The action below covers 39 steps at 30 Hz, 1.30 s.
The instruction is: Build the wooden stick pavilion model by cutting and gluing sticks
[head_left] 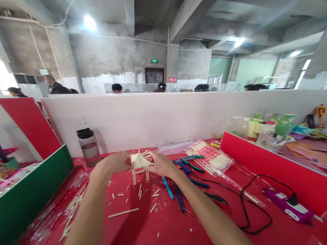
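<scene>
A small wooden-stick structure with a slanted, roof-like top and thin legs stands upright on the red table. My left hand holds its left side, with the fingertips at the roof's edge. On the opposite side, my right hand grips the roof's right edge between thumb and fingers. Cut stick pieces and small scraps lie in front of the structure, along with one longer stick. A blue pen-like tool lies beneath my right wrist.
A dark-lidded bottle stands back left. Blue-handled pliers, a glue gun and bagged sticks lie at right, near a purple power strip with a black cable. Green and red dividers flank the table.
</scene>
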{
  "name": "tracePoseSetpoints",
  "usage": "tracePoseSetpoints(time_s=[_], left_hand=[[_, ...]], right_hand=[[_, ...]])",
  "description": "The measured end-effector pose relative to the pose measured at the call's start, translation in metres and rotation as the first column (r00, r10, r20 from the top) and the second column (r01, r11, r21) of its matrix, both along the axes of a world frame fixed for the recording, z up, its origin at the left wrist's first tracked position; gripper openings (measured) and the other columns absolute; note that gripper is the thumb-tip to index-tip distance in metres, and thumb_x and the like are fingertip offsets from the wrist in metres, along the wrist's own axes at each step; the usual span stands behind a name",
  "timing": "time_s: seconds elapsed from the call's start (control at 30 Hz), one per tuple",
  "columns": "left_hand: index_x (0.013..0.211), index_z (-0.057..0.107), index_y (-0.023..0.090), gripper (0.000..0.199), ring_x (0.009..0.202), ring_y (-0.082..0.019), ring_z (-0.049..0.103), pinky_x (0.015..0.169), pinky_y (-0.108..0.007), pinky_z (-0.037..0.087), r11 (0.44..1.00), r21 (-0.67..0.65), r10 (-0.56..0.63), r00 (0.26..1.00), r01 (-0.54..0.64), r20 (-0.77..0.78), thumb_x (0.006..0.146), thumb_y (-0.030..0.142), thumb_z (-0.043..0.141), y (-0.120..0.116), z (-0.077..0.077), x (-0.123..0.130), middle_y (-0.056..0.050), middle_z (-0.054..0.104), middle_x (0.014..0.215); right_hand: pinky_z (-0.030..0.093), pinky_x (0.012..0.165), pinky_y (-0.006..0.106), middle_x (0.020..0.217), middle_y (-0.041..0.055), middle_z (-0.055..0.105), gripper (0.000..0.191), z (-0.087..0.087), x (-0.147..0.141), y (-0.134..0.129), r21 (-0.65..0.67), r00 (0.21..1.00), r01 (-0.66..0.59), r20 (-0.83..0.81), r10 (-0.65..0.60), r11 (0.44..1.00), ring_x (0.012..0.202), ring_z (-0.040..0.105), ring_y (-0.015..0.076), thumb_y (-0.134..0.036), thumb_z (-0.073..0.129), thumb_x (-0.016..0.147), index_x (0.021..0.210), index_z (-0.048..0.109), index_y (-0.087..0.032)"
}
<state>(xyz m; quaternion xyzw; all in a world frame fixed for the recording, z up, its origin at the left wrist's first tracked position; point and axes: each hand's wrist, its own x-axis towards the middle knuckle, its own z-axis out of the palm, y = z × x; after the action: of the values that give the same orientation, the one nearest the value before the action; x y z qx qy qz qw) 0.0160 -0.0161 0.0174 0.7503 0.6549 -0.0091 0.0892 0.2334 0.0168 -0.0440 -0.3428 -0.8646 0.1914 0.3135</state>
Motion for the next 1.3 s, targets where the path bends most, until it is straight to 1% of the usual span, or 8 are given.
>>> tracePoseSetpoints(time_s=[0.1,0.3,0.5,0.77,0.97,1.1,1.2,1.3], left_hand=[[0.078,0.069,0.019,0.015,0.075,-0.023,0.068,0.061,-0.027,0.043,0.999,0.025,0.045,0.997,-0.044,-0.066,0.066,0.022,0.060,-0.002,0.001,0.008,-0.011,0.075,0.086],[0.076,0.070,0.020,0.016,0.071,-0.025,0.067,0.058,-0.030,0.043,0.991,0.033,0.130,0.986,-0.127,-0.108,0.065,0.024,0.059,-0.005,0.003,0.014,-0.011,0.075,0.083],[0.066,0.070,0.019,0.015,0.065,-0.021,0.065,0.058,-0.029,0.042,0.996,0.004,0.093,0.989,-0.093,-0.119,0.067,0.027,0.057,-0.004,0.004,0.015,-0.009,0.074,0.074],[0.060,0.069,0.019,0.022,0.057,-0.018,0.061,0.056,-0.028,0.040,0.997,0.006,0.078,0.993,-0.077,-0.093,0.069,0.033,0.055,-0.010,0.009,0.019,-0.008,0.072,0.066],[0.058,0.067,0.020,0.018,0.055,-0.016,0.059,0.055,-0.026,0.038,0.998,0.031,0.064,0.995,-0.062,-0.071,0.067,0.032,0.056,-0.010,0.007,0.016,-0.006,0.072,0.065],[0.061,0.067,0.020,0.016,0.056,-0.016,0.059,0.056,-0.026,0.037,0.999,0.015,0.035,0.998,-0.035,-0.054,0.067,0.031,0.058,-0.005,0.003,0.010,-0.006,0.071,0.067],[0.069,0.069,0.020,0.012,0.063,-0.017,0.062,0.059,-0.025,0.039,1.000,-0.014,0.002,1.000,-0.002,-0.015,0.064,0.022,0.059,-0.002,0.000,0.003,-0.005,0.073,0.075],[0.076,0.071,0.022,0.022,0.069,-0.018,0.063,0.060,-0.025,0.040,0.999,-0.035,-0.031,0.999,0.032,0.022,0.060,0.014,0.058,0.000,-0.002,-0.002,-0.004,0.074,0.080]], right_hand=[[0.047,0.069,0.026,0.096,0.0028,0.074,0.048,0.001,0.000,0.000,-0.006,1.000,-0.003,0.001,0.003,1.000,0.087,0.071,0.0220,-0.032,0.074,0.074,0.119,0.057,-0.024],[0.046,0.069,0.025,0.103,0.0031,0.074,0.049,-0.005,0.000,0.006,0.000,1.000,-0.006,0.000,0.006,1.000,0.092,0.070,0.0217,-0.031,0.075,0.074,0.119,0.056,-0.025],[0.043,0.064,0.025,0.094,0.0026,0.074,0.050,-0.008,-0.002,0.009,0.021,0.996,0.080,0.037,-0.081,0.997,0.080,0.069,0.0203,-0.035,0.078,0.071,0.114,0.056,-0.023],[0.037,0.059,0.023,0.086,0.0004,0.073,0.046,-0.011,-0.003,0.011,0.043,0.996,0.084,0.041,-0.085,0.996,0.073,0.066,0.0180,-0.034,0.077,0.071,0.110,0.055,-0.023],[0.035,0.058,0.023,0.083,0.0000,0.071,0.045,-0.011,-0.003,0.009,0.067,0.995,0.084,0.050,-0.088,0.994,0.069,0.064,0.0172,-0.034,0.076,0.072,0.110,0.055,-0.023],[0.035,0.057,0.023,0.083,-0.0003,0.071,0.044,-0.012,-0.002,0.010,0.063,0.997,0.069,0.038,-0.071,0.996,0.068,0.064,0.0171,-0.034,0.076,0.072,0.109,0.055,-0.023],[0.036,0.058,0.023,0.085,0.0001,0.071,0.044,-0.012,-0.002,0.011,0.059,0.997,0.065,0.030,-0.067,0.996,0.070,0.065,0.0170,-0.032,0.075,0.072,0.110,0.055,-0.023],[0.037,0.059,0.023,0.087,0.0003,0.072,0.045,-0.011,-0.002,0.010,0.047,0.997,0.070,0.031,-0.072,0.996,0.072,0.066,0.0178,-0.031,0.076,0.072,0.111,0.056,-0.024]])
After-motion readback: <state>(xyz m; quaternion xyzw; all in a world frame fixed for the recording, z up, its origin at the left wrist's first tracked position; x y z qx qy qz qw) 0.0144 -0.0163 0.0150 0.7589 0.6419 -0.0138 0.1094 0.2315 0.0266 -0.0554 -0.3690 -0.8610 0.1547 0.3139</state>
